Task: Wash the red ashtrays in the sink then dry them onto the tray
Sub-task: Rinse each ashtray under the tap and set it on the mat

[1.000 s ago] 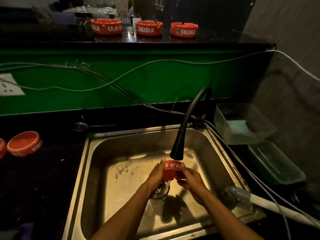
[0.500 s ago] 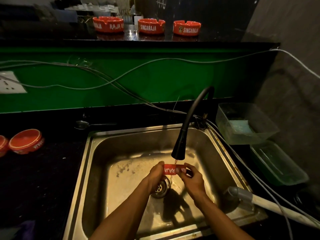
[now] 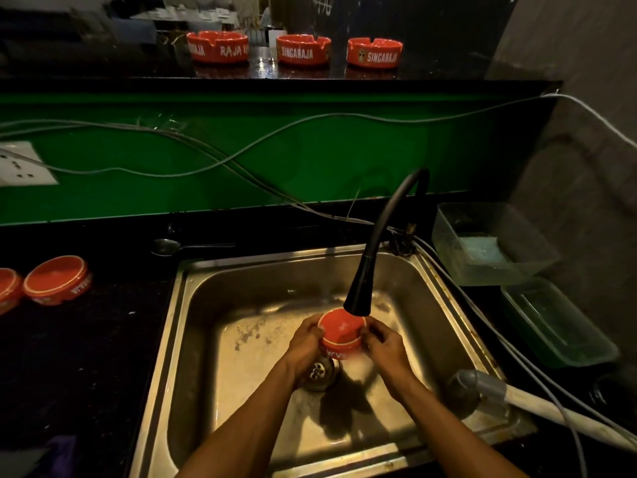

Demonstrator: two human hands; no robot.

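Observation:
A red ashtray [image 3: 341,334] is held upside down over the steel sink [image 3: 193,305], right under the black tap spout [image 3: 360,293]. My left hand [image 3: 305,343] grips its left side and my right hand [image 3: 382,346] grips its right side. Three red ashtrays stand upright on the high shelf at the back: one on the left [image 3: 218,46], one in the middle [image 3: 303,50], one on the right [image 3: 374,52]. Two more lie upside down on the black counter at the left, one whole [image 3: 58,279] and one cut by the frame edge [image 3: 8,288].
Grey cables [image 3: 241,160] hang across the green wall and down past the tap. A clear tub [image 3: 489,243] and a green tub [image 3: 558,326] sit right of the sink. A spoon [image 3: 179,246] lies behind the sink. A grey-and-white pipe [image 3: 517,398] crosses the right front corner.
The ashtray has been turned in my hands from showing its lettered side wall to showing its flat underside, and it sits closer under the spout.

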